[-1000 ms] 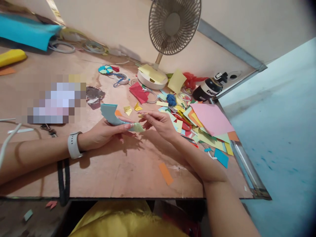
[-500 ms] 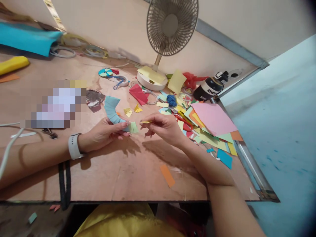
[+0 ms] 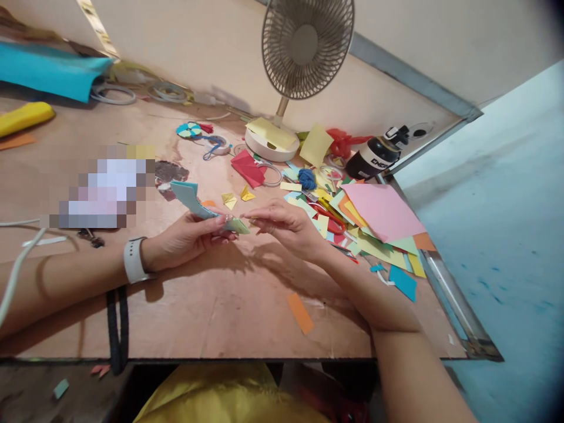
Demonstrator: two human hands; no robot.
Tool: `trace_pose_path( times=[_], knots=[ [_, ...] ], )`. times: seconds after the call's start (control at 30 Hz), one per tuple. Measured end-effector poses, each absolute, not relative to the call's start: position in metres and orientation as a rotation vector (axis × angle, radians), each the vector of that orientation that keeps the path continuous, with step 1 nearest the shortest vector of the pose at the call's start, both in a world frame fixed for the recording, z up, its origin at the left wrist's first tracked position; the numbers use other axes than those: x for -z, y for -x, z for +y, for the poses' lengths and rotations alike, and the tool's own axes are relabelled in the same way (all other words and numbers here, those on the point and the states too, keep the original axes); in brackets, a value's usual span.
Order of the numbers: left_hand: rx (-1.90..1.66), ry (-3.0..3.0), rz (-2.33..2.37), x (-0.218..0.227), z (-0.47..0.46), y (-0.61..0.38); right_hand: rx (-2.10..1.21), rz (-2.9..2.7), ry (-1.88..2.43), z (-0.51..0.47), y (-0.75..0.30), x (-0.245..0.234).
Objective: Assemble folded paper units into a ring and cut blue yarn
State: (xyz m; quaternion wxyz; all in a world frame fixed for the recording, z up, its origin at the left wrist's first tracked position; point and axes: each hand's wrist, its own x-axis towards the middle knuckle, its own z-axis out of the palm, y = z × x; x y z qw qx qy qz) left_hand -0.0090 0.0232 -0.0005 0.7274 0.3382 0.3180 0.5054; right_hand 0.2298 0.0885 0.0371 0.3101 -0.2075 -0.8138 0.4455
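My left hand point(image 3: 194, 235), with a white band on its wrist, is closed on a curved chain of folded paper pieces point(image 3: 194, 202). The chain is light blue and ends in a pale green piece point(image 3: 239, 225) pointing right, now seen nearly edge-on. My right hand point(image 3: 286, 226) is pinched at that green end, its fingertips close to it. A small yellow folded paper piece is mostly hidden in its fingers, and I cannot tell whether it touches the chain. Beyond the hands lie two loose yellow folded pieces, one point(image 3: 229, 200) left of the other point(image 3: 247, 192).
A fan point(image 3: 282, 144) stands at the back, with a black bottle point(image 3: 374, 155) to its right. Coloured paper sheets point(image 3: 383, 211), scraps and red-handled scissors point(image 3: 328, 217) pile up on the right. An orange strip point(image 3: 300, 314) lies near the front edge.
The chain has tilted in my left hand from face-on to nearly edge-on. My right hand has moved slightly left, closing the gap to the green end; its yellow piece shows less.
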Motion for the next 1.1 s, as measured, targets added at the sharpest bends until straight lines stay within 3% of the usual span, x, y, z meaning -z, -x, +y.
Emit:
trace_pose_path(
  times=[0.17, 0.5, 0.63, 1.1],
  knots=[
    [-1.142, -0.739, 0.669, -0.001, 0.023, 0.008, -1.289, -2.144, 0.550, 0.084, -0.231, -0.038],
    [-1.197, -0.735, 0.645, -0.005, 0.023, 0.006, -0.328, -2.333, 0.418, 0.068, -0.232, -0.048],
    [-1.187, -0.747, 0.628, -0.003, 0.025, 0.007, -0.101, -2.377, 0.374, 0.060, -0.233, -0.047],
    [-1.160, -0.779, 0.645, 0.003, 0.026, 0.010, 0.018, -2.433, 0.420, 0.050, -0.232, -0.049]
  ],
)
